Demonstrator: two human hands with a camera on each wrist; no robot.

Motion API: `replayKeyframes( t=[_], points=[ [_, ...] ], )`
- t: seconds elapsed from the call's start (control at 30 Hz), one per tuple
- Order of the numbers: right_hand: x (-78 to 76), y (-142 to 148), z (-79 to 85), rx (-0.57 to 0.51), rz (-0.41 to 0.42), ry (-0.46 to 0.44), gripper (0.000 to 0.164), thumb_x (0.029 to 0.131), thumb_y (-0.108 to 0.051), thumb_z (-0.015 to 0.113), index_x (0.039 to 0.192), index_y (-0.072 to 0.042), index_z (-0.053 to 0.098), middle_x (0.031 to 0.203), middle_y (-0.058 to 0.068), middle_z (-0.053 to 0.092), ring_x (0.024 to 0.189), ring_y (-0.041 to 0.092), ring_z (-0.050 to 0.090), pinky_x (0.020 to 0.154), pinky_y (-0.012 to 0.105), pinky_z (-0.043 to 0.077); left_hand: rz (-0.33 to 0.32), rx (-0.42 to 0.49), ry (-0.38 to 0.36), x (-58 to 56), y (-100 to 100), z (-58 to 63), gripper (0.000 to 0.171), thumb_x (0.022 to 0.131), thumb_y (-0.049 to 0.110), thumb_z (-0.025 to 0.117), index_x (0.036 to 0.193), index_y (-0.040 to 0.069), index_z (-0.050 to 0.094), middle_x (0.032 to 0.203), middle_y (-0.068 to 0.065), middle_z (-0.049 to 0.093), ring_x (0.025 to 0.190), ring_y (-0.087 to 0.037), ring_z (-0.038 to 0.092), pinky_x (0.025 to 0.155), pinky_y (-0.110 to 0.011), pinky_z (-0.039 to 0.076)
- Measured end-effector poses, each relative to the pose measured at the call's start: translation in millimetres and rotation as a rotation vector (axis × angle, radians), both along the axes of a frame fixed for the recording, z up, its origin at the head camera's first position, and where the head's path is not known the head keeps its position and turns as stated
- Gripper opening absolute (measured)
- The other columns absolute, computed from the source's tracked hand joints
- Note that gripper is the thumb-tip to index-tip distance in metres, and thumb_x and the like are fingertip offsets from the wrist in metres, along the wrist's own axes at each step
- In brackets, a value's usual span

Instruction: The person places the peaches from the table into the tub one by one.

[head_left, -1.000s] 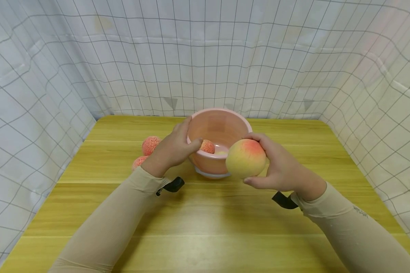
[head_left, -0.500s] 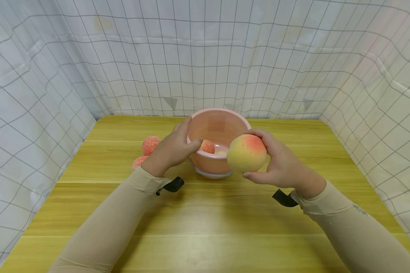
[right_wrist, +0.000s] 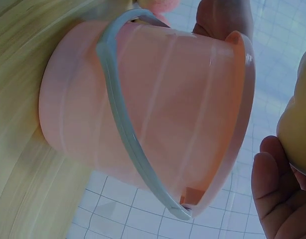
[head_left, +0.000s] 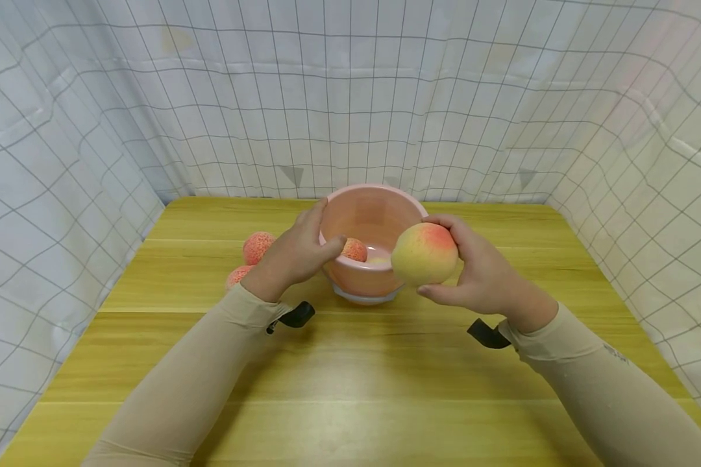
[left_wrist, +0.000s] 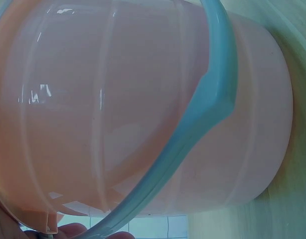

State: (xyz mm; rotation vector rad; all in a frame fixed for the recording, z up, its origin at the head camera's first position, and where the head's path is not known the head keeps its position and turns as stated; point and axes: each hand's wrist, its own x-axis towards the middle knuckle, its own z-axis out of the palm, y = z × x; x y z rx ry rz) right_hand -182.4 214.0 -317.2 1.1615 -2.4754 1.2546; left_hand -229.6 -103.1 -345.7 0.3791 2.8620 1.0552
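Observation:
A pink bucket stands upright at the table's middle, its pale blue handle hanging down along the outside. My left hand holds the bucket's left rim, fingers outside and thumb at the near edge. Between fingers and thumb, my right hand grips a large yellow peach with a red blush, raised beside the right rim and overlapping it in the head view. Inside the bucket lies a red speckled ball, with a bit of something yellow near it at the bottom.
Two more red speckled balls lie on the wooden table left of the bucket, one partly behind my left wrist. White curtains with a grid pattern enclose the table at the back and both sides.
My right hand has risen slightly with the peach and shifted a little to the right and away from me. The left hand and the bucket stay in place.

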Motion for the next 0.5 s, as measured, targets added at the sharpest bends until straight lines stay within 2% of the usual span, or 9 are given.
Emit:
replayKeyframes(
  t=[0.5],
  points=[
    [-4.0, -0.1, -0.6, 0.003, -0.023, -0.019, 0.089, 0.075, -0.005, 0.092, 0.149, 0.0, 0.043, 0.138, 0.007, 0.06, 0.114, 0.014, 0.061, 0.097, 0.022, 0.051, -0.005, 0.005, 0.001, -0.7, -0.5, 0.0, 0.096, 0.096, 0.061, 0.049, 0.172, 0.023, 0.004, 0.172, -0.012, 0.027, 0.139, -0.032, 0.052, 0.107, -0.062, 0.049]
  ],
)
